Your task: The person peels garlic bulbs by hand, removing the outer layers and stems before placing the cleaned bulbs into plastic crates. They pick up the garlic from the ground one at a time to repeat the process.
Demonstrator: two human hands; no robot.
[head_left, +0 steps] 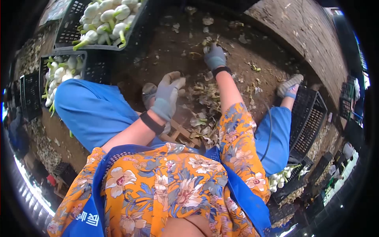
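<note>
My left hand [167, 94], in a grey glove with pale fingertips, is raised over my lap. Its fingers curve with a gap between them, and I see nothing held there. Farther forward, my right hand [215, 56], also gloved, reaches low over the dirt floor. Its fingers are bent downward and closed around something small beside a pale scrap [207, 48]; what they grip is too hidden to name. Dry garlic skins and stalk pieces [207, 94] lie between my two arms. Dark bands circle both wrists.
Black crates of garlic bulbs [106, 21] stand at the upper left, with a smaller garlic crate [63, 75] below. Another black crate [308, 118] is beside my right leg, near more garlic [280, 179]. A wooden piece [181, 134] lies under me. A low ledge [296, 27] borders the upper right.
</note>
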